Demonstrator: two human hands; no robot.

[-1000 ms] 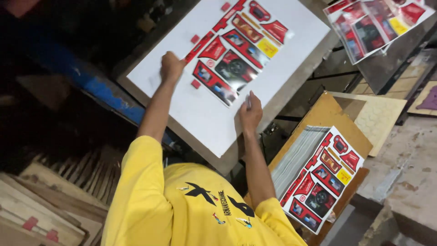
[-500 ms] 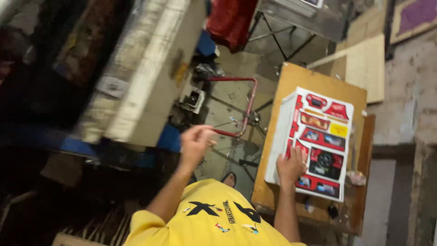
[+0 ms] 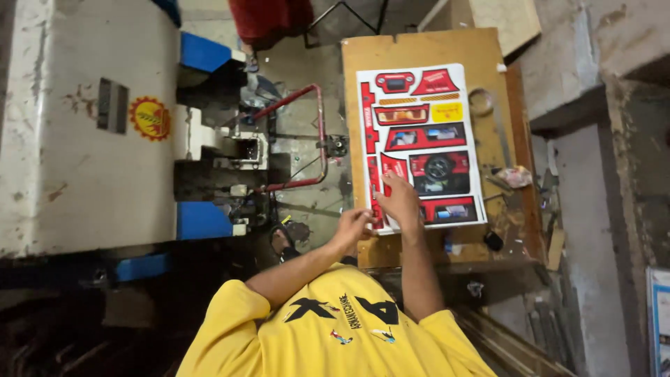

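Two hands meet at the near edge of a stack of printed sheets in the head view: the right hand lies flat and unclenched on the top sheet's red and black panels, while the left hand, just beside it, pinches the sheet's near corner. The stack rests on a wooden board beyond the fingers. Left of both hands stands a white and blue machine

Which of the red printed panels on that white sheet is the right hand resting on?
The right hand rests on the small red panel at the sheet's near left edge, beside the wheel panel.
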